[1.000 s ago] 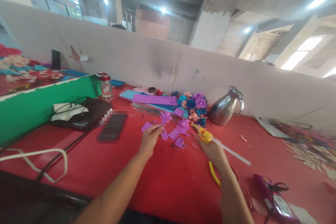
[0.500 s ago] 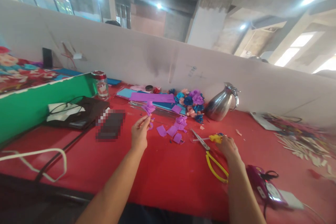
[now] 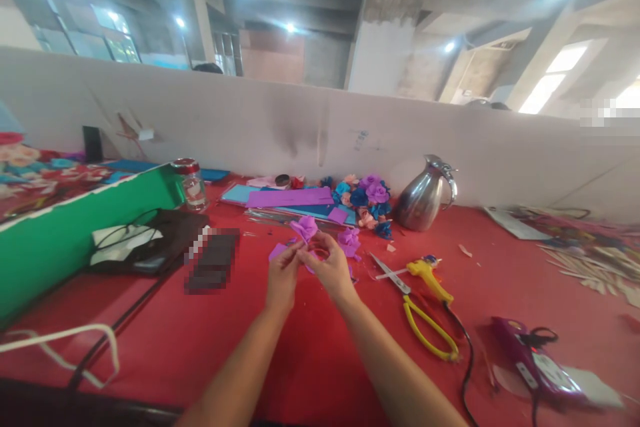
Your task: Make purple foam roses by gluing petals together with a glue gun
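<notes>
In the head view a purple paper flower [image 3: 304,227] stands upright above the table, its base pinched by my left hand [image 3: 283,272]. My right hand [image 3: 332,267] has its thumb and finger closed at the same base, touching my left fingertips. Another purple paper flower [image 3: 349,241] lies just beyond my right hand, and purple paper pieces [image 3: 277,252] are partly hidden behind my hands. To the right, a yellow hot glue gun [image 3: 430,278] lies near large scissors [image 3: 425,323] with yellow handles.
Purple paper strips [image 3: 290,197] and a pile of paper flowers [image 3: 373,190] lie at the back. A steel jug [image 3: 420,200] stands beside them. A purple power strip [image 3: 537,357] is at right, a glass jar [image 3: 192,187] and a green divider [image 3: 90,213] at left.
My right hand has let go of the glue gun and come left to the flower. My left hand has moved slightly right and down, still with the flower. The camera view has shifted.
</notes>
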Demonstrator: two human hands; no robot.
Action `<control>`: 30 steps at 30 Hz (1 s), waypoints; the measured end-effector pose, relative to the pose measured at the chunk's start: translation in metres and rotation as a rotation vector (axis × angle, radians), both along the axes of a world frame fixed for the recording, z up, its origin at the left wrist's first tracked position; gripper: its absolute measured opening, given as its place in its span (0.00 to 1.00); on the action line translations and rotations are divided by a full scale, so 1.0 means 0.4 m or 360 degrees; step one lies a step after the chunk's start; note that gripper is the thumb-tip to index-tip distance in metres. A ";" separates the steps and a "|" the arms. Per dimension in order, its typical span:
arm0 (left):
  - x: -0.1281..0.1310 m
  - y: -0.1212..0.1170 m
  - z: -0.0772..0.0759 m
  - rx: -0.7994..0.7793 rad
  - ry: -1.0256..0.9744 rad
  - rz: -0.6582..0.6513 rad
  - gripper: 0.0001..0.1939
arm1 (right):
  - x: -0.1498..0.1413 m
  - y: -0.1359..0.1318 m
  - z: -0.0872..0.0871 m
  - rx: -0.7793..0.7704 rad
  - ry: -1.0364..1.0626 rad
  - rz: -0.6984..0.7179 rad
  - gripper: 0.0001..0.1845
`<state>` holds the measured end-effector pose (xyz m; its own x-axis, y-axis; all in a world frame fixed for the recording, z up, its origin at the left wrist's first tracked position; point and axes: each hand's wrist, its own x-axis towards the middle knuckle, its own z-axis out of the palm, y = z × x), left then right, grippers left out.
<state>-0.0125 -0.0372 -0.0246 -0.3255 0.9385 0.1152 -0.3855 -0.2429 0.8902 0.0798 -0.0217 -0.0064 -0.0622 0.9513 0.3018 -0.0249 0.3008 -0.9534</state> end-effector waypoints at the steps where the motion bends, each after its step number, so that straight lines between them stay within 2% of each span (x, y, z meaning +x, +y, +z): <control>1: 0.003 -0.002 0.002 0.0004 0.0036 -0.0041 0.15 | -0.003 -0.003 -0.003 0.0014 0.0058 -0.0024 0.19; 4: 0.017 -0.008 0.008 -0.0015 0.0150 -0.0134 0.15 | 0.013 -0.014 -0.005 0.0004 0.0166 -0.0083 0.12; 9: 0.029 -0.011 0.011 -0.0044 0.0173 -0.0178 0.12 | 0.040 -0.025 0.000 -0.0077 0.0225 -0.0084 0.13; 13: 0.021 -0.006 0.001 -0.0013 0.0121 -0.0177 0.12 | 0.042 -0.026 0.001 -0.0072 0.0205 0.0010 0.16; 16: 0.018 -0.004 -0.004 -0.0027 0.0095 -0.0176 0.14 | 0.043 -0.028 0.001 -0.0056 0.0201 -0.0015 0.15; 23: 0.011 -0.003 -0.003 -0.0059 0.0151 -0.0144 0.13 | 0.048 -0.027 -0.007 0.0090 0.0059 -0.0202 0.10; 30: -0.014 0.011 -0.026 0.0072 0.0158 -0.0061 0.09 | 0.050 -0.017 -0.022 0.0371 0.0030 -0.0017 0.06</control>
<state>-0.0181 -0.0328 -0.0351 -0.2744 0.9431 0.1876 -0.3057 -0.2706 0.9129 0.0998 -0.0287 -0.0151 -0.0447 0.8565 0.5143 -0.0373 0.5130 -0.8576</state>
